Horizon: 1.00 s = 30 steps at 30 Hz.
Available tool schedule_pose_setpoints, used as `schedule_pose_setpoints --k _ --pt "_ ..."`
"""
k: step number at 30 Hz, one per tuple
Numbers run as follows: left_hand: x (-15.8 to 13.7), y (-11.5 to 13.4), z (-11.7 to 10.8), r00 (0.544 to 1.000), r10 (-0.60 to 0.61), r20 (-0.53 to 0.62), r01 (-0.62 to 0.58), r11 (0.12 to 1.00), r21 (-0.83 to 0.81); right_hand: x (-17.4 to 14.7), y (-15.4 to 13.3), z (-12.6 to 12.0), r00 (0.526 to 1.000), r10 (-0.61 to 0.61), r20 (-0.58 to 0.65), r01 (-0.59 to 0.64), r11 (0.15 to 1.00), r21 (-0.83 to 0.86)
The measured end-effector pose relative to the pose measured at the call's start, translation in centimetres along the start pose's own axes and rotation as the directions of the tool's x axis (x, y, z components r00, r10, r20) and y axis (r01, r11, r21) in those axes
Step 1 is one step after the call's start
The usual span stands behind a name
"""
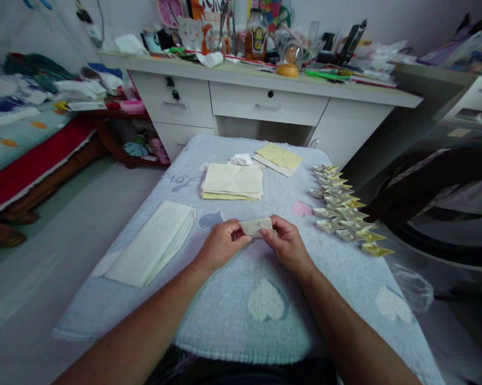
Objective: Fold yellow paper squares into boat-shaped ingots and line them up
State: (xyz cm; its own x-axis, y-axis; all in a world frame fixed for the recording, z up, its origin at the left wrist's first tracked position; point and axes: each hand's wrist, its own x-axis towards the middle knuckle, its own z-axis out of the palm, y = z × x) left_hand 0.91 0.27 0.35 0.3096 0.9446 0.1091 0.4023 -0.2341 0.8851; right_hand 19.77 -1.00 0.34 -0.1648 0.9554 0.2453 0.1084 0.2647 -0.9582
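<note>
A small folded piece of paper (252,227) is held between both hands, just above the cloth-covered table (217,305). My left hand (222,243) pinches its left end, thumb along the lower edge. At the other end my right hand (287,243) grips it, with the thumb pressed on its front face. Beyond the hands lies a stack of cream and yellow paper sheets (233,181). To the right stand several rows of folded paper boats (343,206) in white and yellow.
A long folded pale paper bundle (153,243) lies at left. Yellow and white sheets (279,158) and a crumpled white tissue (240,159) sit at the table's back. Behind stands a cluttered white desk (269,99); a washing machine (465,176) is at right, a bed (28,139) at left.
</note>
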Motion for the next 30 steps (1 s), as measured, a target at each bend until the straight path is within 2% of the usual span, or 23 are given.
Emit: schedule_pose_setpoints --k 3,5,7,11,14,18,26,30 --pt "0.04 0.29 -0.04 0.985 0.137 -0.102 -0.13 0.989 0.067 -0.06 -0.37 -0.02 0.975 -0.209 -0.079 0.173 0.93 -0.325" --pt "-0.01 0.42 -0.09 0.971 0.206 -0.123 -0.195 0.976 0.096 -0.16 -0.5 0.07 0.948 -0.311 -0.068 0.243 0.846 -0.475" --pt "-0.09 0.45 -0.15 0.957 0.272 -0.106 -0.256 0.956 0.141 -0.28 -0.49 0.22 0.936 -0.351 -0.028 0.277 0.783 -0.557" --pt "-0.29 0.23 -0.2 0.932 0.359 -0.042 -0.332 0.896 0.294 -0.47 -0.34 0.44 0.959 -0.277 0.063 0.251 0.72 -0.647" --pt "-0.36 -0.03 -0.18 0.935 0.353 0.025 -0.333 0.855 0.398 -0.52 -0.29 0.47 0.972 -0.193 0.134 0.231 0.684 -0.692" --pt "-0.38 -0.25 -0.13 0.938 0.337 0.083 -0.335 0.814 0.474 -0.52 -0.31 0.35 0.968 -0.141 0.208 0.25 0.632 -0.733" --pt "-0.78 0.59 -0.39 0.922 0.352 0.164 -0.388 0.836 0.388 -0.51 -0.05 0.19 0.967 -0.106 0.231 0.249 0.58 -0.776" --pt "-0.75 0.52 -0.39 0.913 0.346 0.214 -0.404 0.836 0.372 -0.68 -0.14 0.12 0.963 -0.043 0.264 0.232 0.63 -0.741"
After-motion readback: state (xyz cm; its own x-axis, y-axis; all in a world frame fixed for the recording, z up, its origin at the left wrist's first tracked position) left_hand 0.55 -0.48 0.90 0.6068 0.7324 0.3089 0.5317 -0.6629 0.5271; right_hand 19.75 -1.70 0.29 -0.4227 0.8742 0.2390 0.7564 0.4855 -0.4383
